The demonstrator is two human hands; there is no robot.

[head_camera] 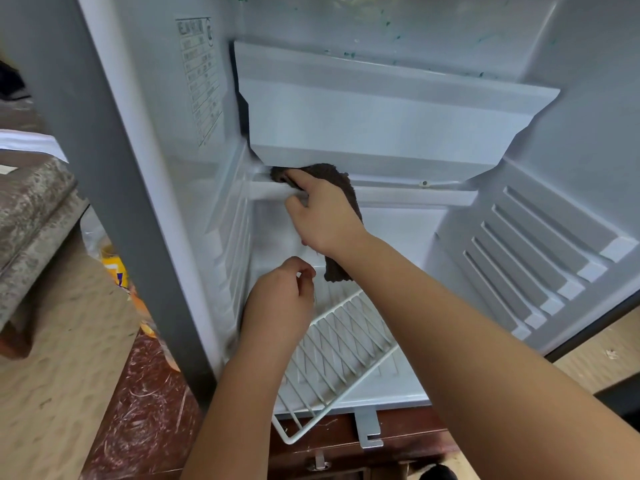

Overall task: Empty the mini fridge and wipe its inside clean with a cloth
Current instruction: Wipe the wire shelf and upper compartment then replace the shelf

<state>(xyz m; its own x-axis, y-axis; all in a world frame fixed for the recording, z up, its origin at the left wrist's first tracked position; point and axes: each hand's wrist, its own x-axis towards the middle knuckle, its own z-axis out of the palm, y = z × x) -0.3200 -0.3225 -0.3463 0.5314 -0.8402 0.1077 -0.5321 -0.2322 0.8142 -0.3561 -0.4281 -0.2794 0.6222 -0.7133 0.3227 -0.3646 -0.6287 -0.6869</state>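
Fridge (pixel 571 133): fills most of the frame, door open, no food in sight, so I'd say the emptying part is done.
Cloth (pixel 337 176): brown rag, middle of the frame, jammed into the left end of the ledge (pixel 398 195) under the flap (pixel 381 123). The tail hangs down below my wrist.
Right hand (pixel 325 220): clamped on the rag, index finger poking out on top of it.
Why like that: my guess is a fingertip gets into that corner groove where a flat palm wouldn't.
Left hand (pixel 280 296): lower centre, near the left wall, fingers loosely curled with nothing in them that I can see. Apart from the right hand and not touching the rag.
Rack (pixel 339 344): tilted, front corner sticking out past the bottom edge, probably dragged forward to free up the back.
Green specks (pixel 349 54): top of the frame on the back wall, not wiped yet by the look of it.
Packets (pixel 114 265): orange and yellow, left edge, mostly hidden behind the fridge side.
Can't make out: my other right fingers under the rag, the print on the sticker (pixel 202 81), and the ceiling, which is cut off.
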